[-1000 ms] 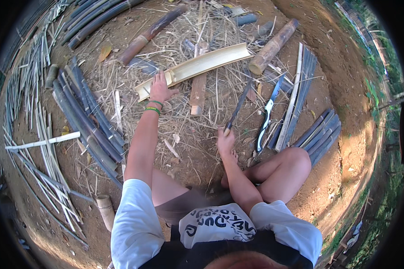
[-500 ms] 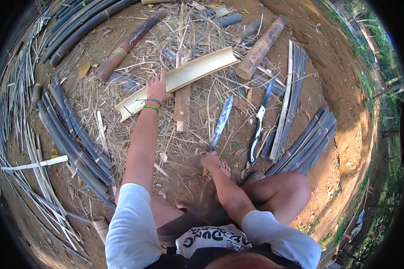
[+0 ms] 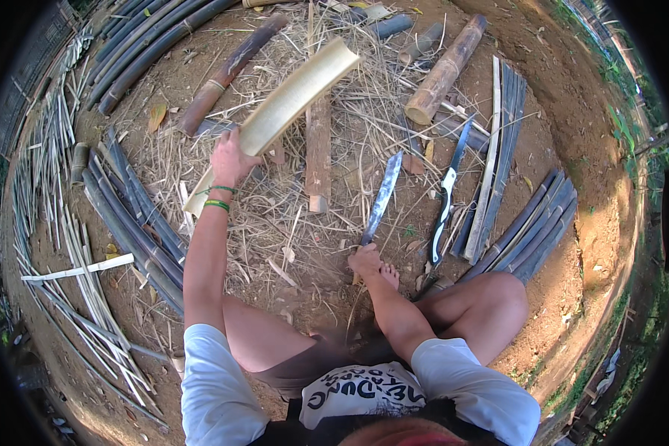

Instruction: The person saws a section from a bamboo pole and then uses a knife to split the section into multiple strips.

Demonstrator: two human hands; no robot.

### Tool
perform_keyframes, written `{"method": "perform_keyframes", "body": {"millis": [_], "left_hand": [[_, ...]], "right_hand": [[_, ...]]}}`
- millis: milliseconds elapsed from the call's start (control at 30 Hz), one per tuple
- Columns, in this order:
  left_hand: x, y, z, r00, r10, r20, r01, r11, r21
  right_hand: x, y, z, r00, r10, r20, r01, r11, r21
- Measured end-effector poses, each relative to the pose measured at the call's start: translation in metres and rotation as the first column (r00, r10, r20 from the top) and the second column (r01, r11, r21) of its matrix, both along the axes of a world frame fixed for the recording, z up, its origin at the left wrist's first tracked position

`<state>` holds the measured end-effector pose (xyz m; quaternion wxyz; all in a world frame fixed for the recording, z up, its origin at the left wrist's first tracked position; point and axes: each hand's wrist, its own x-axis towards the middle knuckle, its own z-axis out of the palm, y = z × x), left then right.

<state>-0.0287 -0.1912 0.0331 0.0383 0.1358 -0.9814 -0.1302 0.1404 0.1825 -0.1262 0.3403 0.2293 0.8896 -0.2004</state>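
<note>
My left hand is closed around the lower part of a split bamboo half. The pale hollow side of the bamboo faces up, and its far end is tilted up to the right. In my right hand, beside my bare foot, is the handle of a machete. Its broad, worn blade points away from me, low over the ground. A squared wooden block lies beyond, partly under the bamboo half in this view.
To the right lies a folding saw with a black and white handle. Split dark bamboo strips and a thick bamboo log are near it. More strips lie left, with thin slivers outside them. Shavings and dry fibres cover the ground.
My left hand has turned and swung the split bamboo half left and more upright, off the wooden block. My right hand stays on the machete. The whole view has shifted slightly.
</note>
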Motion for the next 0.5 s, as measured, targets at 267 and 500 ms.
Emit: {"method": "perform_keyframes", "body": {"millis": [267,500], "left_hand": [[-0.048,-0.046,0.102,0.967,0.18,-0.18,-0.214,0.959,-0.188],[-0.009,-0.03,0.114,0.872,0.329,-0.362,-0.355,0.935,-0.007]], "right_hand": [[-0.001,0.007,-0.017,1.0,-0.001,0.006,0.001,0.999,0.051],[0.003,0.0,-0.003,0.999,-0.04,0.017,0.04,0.999,0.003]]}}
